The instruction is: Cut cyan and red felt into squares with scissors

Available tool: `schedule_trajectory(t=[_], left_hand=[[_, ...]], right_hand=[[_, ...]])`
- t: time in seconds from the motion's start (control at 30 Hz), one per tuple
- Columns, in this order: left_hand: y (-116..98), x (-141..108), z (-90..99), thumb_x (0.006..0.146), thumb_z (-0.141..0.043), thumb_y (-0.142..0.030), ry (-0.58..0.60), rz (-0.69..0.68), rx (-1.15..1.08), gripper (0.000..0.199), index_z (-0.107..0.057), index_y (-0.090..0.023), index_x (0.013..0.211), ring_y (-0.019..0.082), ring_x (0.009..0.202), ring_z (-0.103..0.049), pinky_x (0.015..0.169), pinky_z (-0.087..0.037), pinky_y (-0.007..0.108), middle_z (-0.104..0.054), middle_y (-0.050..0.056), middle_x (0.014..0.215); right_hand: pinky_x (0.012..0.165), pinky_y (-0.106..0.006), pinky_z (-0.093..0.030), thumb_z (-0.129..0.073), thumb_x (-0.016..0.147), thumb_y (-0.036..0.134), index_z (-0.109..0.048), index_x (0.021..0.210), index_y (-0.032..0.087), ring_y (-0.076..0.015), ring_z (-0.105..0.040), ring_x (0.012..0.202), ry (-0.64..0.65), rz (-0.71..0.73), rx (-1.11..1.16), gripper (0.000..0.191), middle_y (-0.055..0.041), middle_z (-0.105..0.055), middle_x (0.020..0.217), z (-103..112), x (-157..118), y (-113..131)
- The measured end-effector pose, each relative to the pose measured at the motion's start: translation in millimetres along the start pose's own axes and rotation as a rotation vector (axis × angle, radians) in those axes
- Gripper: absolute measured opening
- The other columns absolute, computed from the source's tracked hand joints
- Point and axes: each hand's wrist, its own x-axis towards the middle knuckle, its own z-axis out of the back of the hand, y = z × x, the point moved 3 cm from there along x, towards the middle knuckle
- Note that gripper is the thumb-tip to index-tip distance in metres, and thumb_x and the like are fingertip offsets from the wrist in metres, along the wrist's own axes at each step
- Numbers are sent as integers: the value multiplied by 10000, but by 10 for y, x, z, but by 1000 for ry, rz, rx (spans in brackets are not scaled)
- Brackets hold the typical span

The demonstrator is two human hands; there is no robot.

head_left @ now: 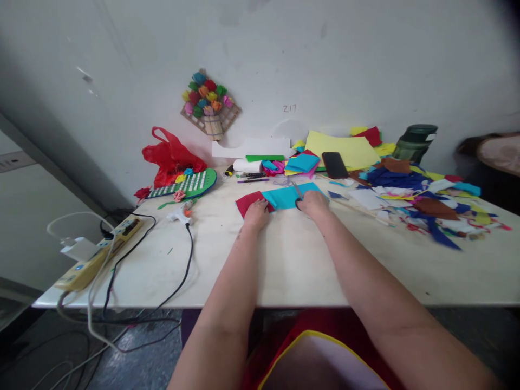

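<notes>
My left hand (257, 214) lies on a piece of red crepe paper (247, 202), its fingertips beside the fold of a blue sheet. That blue crepe paper (285, 198) spreads to the right across the tabletop. My right hand (316, 203) is closed around the handles of a pair of scissors (299, 193). The scissor blades point away from me, over the blue paper. Part of the scissors' handle is hidden by my fingers.
Paper scraps (430, 200) cover the right side, near a dark phone (335, 165) and a green bottle (416, 143). On the left are a glue gun (182, 213), its cable, a power strip (97, 257) and a red plastic bag (173, 157). A thin stick (357, 209) lies right of my hand.
</notes>
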Motion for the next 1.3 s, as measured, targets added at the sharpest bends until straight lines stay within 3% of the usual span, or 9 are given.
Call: schedule_trajectory(t=[0.2, 0.4, 0.53, 0.63, 0.7, 0.77, 0.9, 1.07, 1.3], left_hand=[[-16, -18, 9, 846, -371, -182, 0, -34, 5, 403, -582, -171, 1190, 178, 1275, -369, 1071, -248, 285, -466, 58, 1346], [-22, -27, 14, 844, -375, -176, -18, -43, -4, 397, -598, -199, 1172, 177, 1273, -371, 1074, -254, 298, -470, 41, 1343], [-14, -18, 1, 837, -386, -178, -17, -33, 11, 404, -586, -193, 1188, 173, 1269, -378, 1068, -262, 293, -475, 44, 1340], [-15, -19, -1, 834, -393, -177, -28, -36, 17, 406, -583, -181, 1193, 175, 1263, -385, 1066, -266, 286, -485, 56, 1329], [-22, -23, 1, 840, -386, -182, -37, -47, 21, 399, -592, -184, 1181, 174, 1253, -398, 1066, -266, 279, -493, 56, 1322], [-26, -26, 1, 843, -377, -180, -42, -50, 21, 393, -604, -187, 1164, 170, 1242, -412, 1065, -269, 276, -500, 56, 1315], [-26, -28, -1, 842, -373, -175, -44, -47, 7, 391, -609, -184, 1154, 172, 1237, -418, 1060, -281, 282, -499, 59, 1315], [-27, -27, 3, 843, -381, -188, -41, -53, 23, 396, -588, -163, 1180, 169, 1252, -400, 1065, -259, 273, -493, 73, 1320], [4, -29, 19, 850, -354, -169, -70, 51, -121, 508, -367, -78, 1350, 198, 1222, -438, 1016, -327, 301, -472, 142, 1327]], right_hand=[[772, -350, -478, -530, 774, 342, -637, 1060, 130, -304, -572, 1002, 11, -28, -53, 372, -195, -588, 1119, -21, 21, -30], [881, -456, -408, -537, 783, 348, -610, 1099, 134, -381, -421, 1165, -2, -29, -29, 389, -214, -524, 1179, 38, -35, -30], [978, -434, -334, -367, 880, 380, -545, 1203, 173, -324, -372, 1232, -135, 239, 52, 423, -152, -484, 1293, 18, -110, 202], [1049, -383, -259, -279, 912, 405, -403, 1337, 203, -247, -337, 1285, 11, 494, 61, 487, -83, -407, 1393, -197, -128, 404], [1065, -409, -222, -257, 911, 443, -348, 1373, 157, -255, -292, 1316, 135, 468, 8, 551, -109, -350, 1428, -362, -90, 427], [1068, -431, -204, -212, 913, 461, -346, 1370, 108, -271, -257, 1332, 154, 416, -22, 593, -141, -304, 1445, -460, -38, 394], [1067, -458, -193, -213, 913, 454, -399, 1339, 81, -290, -243, 1334, 109, 400, -72, 597, -159, -288, 1448, -486, 2, 325], [1100, -434, -121, -240, 918, 414, -382, 1359, 102, -260, -178, 1358, -84, 490, -95, 559, -106, -261, 1469, -377, -91, 412], [1115, -429, -98, -237, 924, 361, -340, 1384, 119, -215, -183, 1362, -57, 627, -105, 530, -66, -274, 1464, -453, -189, 545]])
